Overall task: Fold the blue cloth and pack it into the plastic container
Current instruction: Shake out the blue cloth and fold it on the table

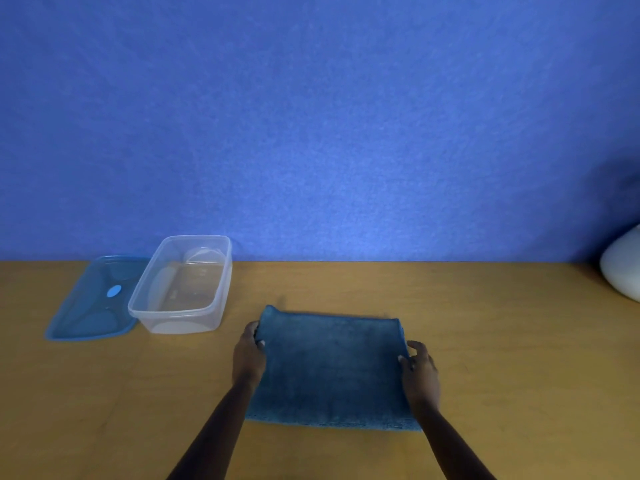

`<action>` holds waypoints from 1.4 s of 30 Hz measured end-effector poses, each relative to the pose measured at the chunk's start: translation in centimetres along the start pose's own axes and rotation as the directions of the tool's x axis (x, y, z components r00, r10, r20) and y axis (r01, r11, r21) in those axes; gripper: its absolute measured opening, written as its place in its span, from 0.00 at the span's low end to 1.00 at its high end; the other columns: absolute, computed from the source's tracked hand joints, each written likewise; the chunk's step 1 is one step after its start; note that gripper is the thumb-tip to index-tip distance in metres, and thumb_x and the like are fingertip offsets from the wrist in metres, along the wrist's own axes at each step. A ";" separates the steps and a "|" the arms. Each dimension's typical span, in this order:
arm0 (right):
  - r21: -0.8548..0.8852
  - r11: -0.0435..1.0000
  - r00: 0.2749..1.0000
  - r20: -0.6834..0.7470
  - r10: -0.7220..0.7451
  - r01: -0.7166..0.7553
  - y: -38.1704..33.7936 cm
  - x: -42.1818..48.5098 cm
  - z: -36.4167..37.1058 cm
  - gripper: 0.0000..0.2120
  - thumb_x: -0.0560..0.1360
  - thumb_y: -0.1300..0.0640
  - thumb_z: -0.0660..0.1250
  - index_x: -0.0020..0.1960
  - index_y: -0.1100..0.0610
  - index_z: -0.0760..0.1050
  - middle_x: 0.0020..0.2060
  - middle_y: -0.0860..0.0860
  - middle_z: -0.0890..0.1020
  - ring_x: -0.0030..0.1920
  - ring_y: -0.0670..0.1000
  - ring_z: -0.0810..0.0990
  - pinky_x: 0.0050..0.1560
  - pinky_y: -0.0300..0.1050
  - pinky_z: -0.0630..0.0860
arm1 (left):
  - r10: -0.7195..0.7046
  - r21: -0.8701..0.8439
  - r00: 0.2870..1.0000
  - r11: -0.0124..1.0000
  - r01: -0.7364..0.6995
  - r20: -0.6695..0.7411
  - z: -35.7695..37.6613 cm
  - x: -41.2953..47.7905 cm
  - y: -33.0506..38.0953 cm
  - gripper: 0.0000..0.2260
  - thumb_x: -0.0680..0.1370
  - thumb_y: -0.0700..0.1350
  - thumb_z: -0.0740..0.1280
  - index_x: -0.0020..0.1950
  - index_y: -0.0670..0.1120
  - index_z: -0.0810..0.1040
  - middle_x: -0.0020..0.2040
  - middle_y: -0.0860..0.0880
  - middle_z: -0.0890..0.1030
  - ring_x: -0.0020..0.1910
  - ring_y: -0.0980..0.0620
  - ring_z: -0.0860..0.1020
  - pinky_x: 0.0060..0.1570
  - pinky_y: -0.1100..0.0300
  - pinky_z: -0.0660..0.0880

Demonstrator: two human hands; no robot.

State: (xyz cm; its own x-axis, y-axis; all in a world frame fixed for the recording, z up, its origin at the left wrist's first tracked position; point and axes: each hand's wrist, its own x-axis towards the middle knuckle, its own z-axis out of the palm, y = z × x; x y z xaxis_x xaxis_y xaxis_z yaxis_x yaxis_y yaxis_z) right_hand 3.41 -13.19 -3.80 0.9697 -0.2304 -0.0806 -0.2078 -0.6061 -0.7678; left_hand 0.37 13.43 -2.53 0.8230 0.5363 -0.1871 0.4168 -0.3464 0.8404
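Furthest left, a blue lid (90, 304) lies flat on the wooden table (502, 358), its right edge tucked just under or against the clear plastic container (180, 289), which stands open and upright near the blue wall (311, 116). Right of that, nearer the person, the blue cloth (329, 368) lies spread on the table, roughly square (its far left corner is lifted slightly). The left hand (248, 355) pinches the cloth's left edge near that far corner, fingers closed over the fabric. The right hand (419, 370) sits at the right edge, thumb and fingers curled onto the cloth's border. At the far right edge, a white rounded object (621, 268) rests on the table, only partly visible.
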 end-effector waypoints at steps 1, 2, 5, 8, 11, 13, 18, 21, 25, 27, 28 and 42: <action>-0.014 1.000 1.000 0.010 0.025 -0.025 0.1 -0.1 0.0 0.17 0.78 0.62 0.59 0.67 0.61 0.66 0.60 0.62 0.75 0.55 0.61 0.77 0.48 0.50 0.74 | 0.021 0.030 1.000 0.999 -0.021 -0.018 0.0 -0.2 -0.1 0.18 0.77 0.31 0.57 0.66 0.39 0.69 0.62 0.38 0.76 0.58 0.39 0.75 0.56 0.50 0.72; -0.031 0.999 0.999 0.019 0.039 -0.039 0.2 -0.2 0.0 0.18 0.78 0.61 0.59 0.67 0.61 0.65 0.61 0.63 0.75 0.56 0.61 0.77 0.49 0.52 0.74 | 0.041 0.074 0.999 0.996 -0.039 -0.032 0.1 -0.5 -0.2 0.18 0.77 0.32 0.58 0.67 0.39 0.68 0.63 0.38 0.75 0.59 0.39 0.74 0.57 0.48 0.72; -0.122 0.992 0.999 0.043 0.011 -0.006 0.1 -0.7 0.0 0.19 0.79 0.59 0.59 0.69 0.59 0.63 0.64 0.62 0.72 0.57 0.62 0.77 0.49 0.54 0.76 | 0.092 0.240 0.995 0.968 -0.078 -0.047 0.2 -1.4 -0.4 0.20 0.79 0.38 0.60 0.71 0.39 0.63 0.66 0.37 0.70 0.61 0.37 0.73 0.56 0.45 0.73; -0.262 0.964 0.998 0.031 -0.046 0.053 -0.1 -1.6 0.4 0.21 0.79 0.56 0.59 0.70 0.57 0.61 0.65 0.60 0.69 0.61 0.60 0.74 0.52 0.54 0.77 | 0.130 0.398 0.990 0.912 -0.100 -0.049 0.4 -2.7 -0.6 0.23 0.79 0.43 0.59 0.73 0.40 0.59 0.66 0.38 0.70 0.60 0.39 0.73 0.53 0.47 0.75; -0.476 0.860 0.983 0.060 -0.175 0.183 0.0 -3.0 1.2 0.23 0.79 0.50 0.56 0.72 0.54 0.59 0.69 0.56 0.67 0.68 0.55 0.68 0.62 0.52 0.73 | 0.198 0.549 0.980 0.823 -0.145 -0.038 0.8 -3.7 -1.3 0.25 0.79 0.47 0.59 0.74 0.39 0.58 0.70 0.38 0.68 0.64 0.41 0.72 0.59 0.50 0.74; -0.541 0.783 0.950 0.118 -0.290 0.306 -0.4 -4.2 1.5 0.24 0.80 0.46 0.47 0.70 0.56 0.66 0.68 0.57 0.71 0.69 0.57 0.70 0.61 0.55 0.74 | 0.293 0.580 0.956 0.780 -0.234 -0.007 1.0 -4.5 -1.6 0.24 0.80 0.51 0.55 0.72 0.37 0.64 0.70 0.36 0.70 0.67 0.38 0.72 0.62 0.46 0.73; -0.563 0.709 0.905 0.246 -0.347 0.425 -0.4 -5.8 2.1 0.28 0.80 0.43 0.43 0.65 0.57 0.73 0.65 0.57 0.76 0.66 0.60 0.74 0.61 0.62 0.72 | 0.298 0.681 0.938 0.650 -0.336 0.177 0.5 -5.5 -2.6 0.39 0.80 0.57 0.35 0.58 0.37 0.80 0.59 0.38 0.82 0.56 0.40 0.82 0.49 0.45 0.80; -0.481 0.772 0.906 0.290 -0.307 0.416 1.5 -5.7 2.9 0.27 0.78 0.45 0.57 0.74 0.53 0.58 0.75 0.53 0.61 0.75 0.58 0.56 0.74 0.58 0.51 | 0.259 0.694 0.941 0.637 -0.336 0.218 0.5 -5.4 -3.5 0.39 0.80 0.58 0.35 0.58 0.38 0.80 0.59 0.39 0.82 0.55 0.40 0.82 0.49 0.44 0.80; -0.511 0.752 0.907 0.291 -0.304 0.416 1.8 -5.5 3.0 0.28 0.78 0.43 0.57 0.74 0.50 0.55 0.75 0.51 0.58 0.76 0.57 0.53 0.74 0.60 0.47 | 0.252 0.685 0.943 0.648 -0.332 0.218 0.6 -5.3 -3.7 0.39 0.79 0.59 0.35 0.60 0.38 0.79 0.60 0.39 0.81 0.57 0.38 0.81 0.50 0.42 0.79; -0.507 0.754 0.907 0.278 -0.317 0.418 1.7 -5.1 3.0 0.28 0.77 0.44 0.58 0.74 0.50 0.56 0.75 0.51 0.60 0.76 0.58 0.55 0.73 0.63 0.50 | 0.272 0.663 0.942 0.671 -0.333 0.198 0.8 -5.2 -3.7 0.41 0.78 0.61 0.33 0.63 0.38 0.76 0.64 0.38 0.78 0.61 0.38 0.78 0.55 0.41 0.77; -0.515 0.748 0.906 0.296 -0.304 0.419 1.7 -4.9 2.9 0.28 0.78 0.43 0.56 0.74 0.49 0.54 0.75 0.51 0.58 0.76 0.57 0.53 0.73 0.63 0.49 | 0.277 0.653 0.943 0.682 -0.330 0.187 1.0 -5.1 -3.8 0.44 0.75 0.64 0.30 0.67 0.39 0.72 0.68 0.39 0.74 0.66 0.38 0.74 0.60 0.42 0.73; -0.463 0.886 0.995 0.091 0.048 0.000 0.6 -3.0 0.2 0.36 0.76 0.39 0.57 0.74 0.60 0.53 0.76 0.60 0.50 0.76 0.62 0.49 0.73 0.60 0.57 | 0.301 0.686 0.926 0.625 -0.372 0.227 3.3 -6.5 -3.1 0.46 0.63 0.66 0.22 0.77 0.45 0.40 0.79 0.44 0.43 0.78 0.45 0.42 0.75 0.49 0.38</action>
State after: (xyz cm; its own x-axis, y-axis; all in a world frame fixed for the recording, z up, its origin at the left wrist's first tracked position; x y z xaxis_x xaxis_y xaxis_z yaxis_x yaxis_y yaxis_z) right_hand 0.39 -12.74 -4.17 0.9663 -0.1888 -0.1750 -0.2438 -0.8897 -0.3860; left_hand -5.00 8.42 -5.56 0.9754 0.2174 -0.0359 0.2194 -0.9441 0.2461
